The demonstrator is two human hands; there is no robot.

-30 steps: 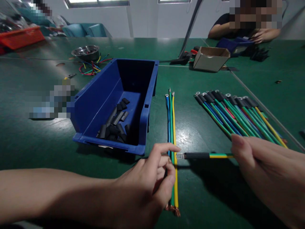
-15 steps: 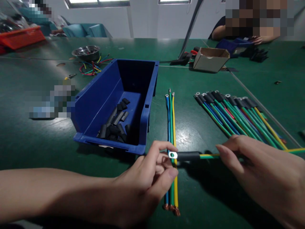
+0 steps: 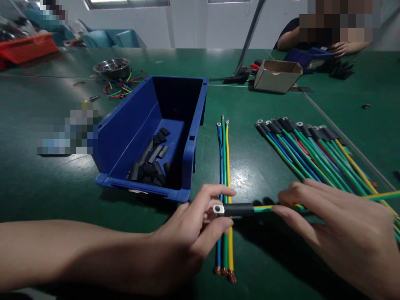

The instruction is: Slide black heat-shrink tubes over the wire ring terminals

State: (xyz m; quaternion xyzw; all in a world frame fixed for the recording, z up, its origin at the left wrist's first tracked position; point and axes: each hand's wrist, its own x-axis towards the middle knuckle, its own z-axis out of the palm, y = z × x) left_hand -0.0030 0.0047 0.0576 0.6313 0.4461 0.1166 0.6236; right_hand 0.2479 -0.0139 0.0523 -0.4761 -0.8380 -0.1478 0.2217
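A yellow-green wire [image 3: 262, 209] runs level across the front, pinched in my right hand [image 3: 337, 229]. Its left end carries a ring terminal [image 3: 214, 209], with a black heat-shrink sleeve [image 3: 239, 209] just behind it. My left hand [image 3: 196, 229] is around that end, index finger and thumb spread above and below the terminal; its curled fingers are partly hidden behind it. Beneath the held wire lie three loose wires, a blue one [image 3: 219, 166], a green one [image 3: 224, 166] and a yellow one [image 3: 228, 166], with bare copper strands at their near ends.
A blue bin [image 3: 175, 193] holding several black sleeve pieces [image 3: 153, 154] stands left of centre. Several sleeved wires [image 3: 312, 154] lie fanned at right. Farther back are a metal bowl [image 3: 112, 68], a cardboard box [image 3: 276, 77], a red crate [image 3: 28, 48] and a person at upper right.
My right hand and the wire have shifted left, bringing the terminal and sleeve farther in between my left index finger and thumb. The left hand has stayed nearly in place.
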